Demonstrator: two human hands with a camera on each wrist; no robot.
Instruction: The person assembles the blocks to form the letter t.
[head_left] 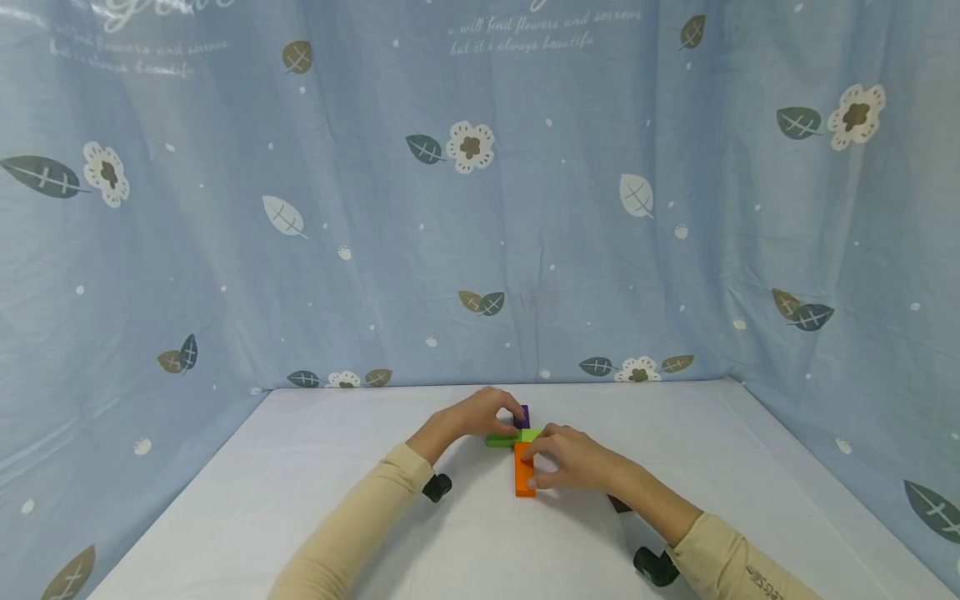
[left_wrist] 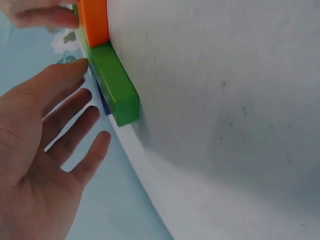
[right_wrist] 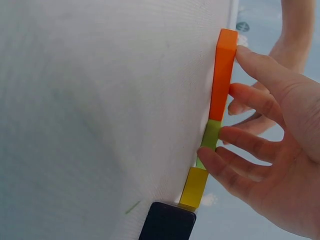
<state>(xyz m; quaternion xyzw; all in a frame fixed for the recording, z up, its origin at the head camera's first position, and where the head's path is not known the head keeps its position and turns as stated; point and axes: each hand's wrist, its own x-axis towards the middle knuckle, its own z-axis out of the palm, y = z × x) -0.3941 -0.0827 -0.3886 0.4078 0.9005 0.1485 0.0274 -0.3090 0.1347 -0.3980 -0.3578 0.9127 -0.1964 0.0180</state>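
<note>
An orange block lies lengthwise toward me on the white table, its far end against a light green block. To the left is a darker green block, and behind stands a purple block. My right hand has its thumb and index fingertips at the orange block's side, while other fingers reach the light green block. My left hand is spread loosely by the green and purple blocks, thumb tip right at the green one. A yellow block adjoins the light green block; the right hand hides it from the head view.
Dark wrist-worn pieces hang by the left wrist and right wrist. In the right wrist view, a black rounded object overlaps the yellow block's end. Blue patterned curtains surround the table.
</note>
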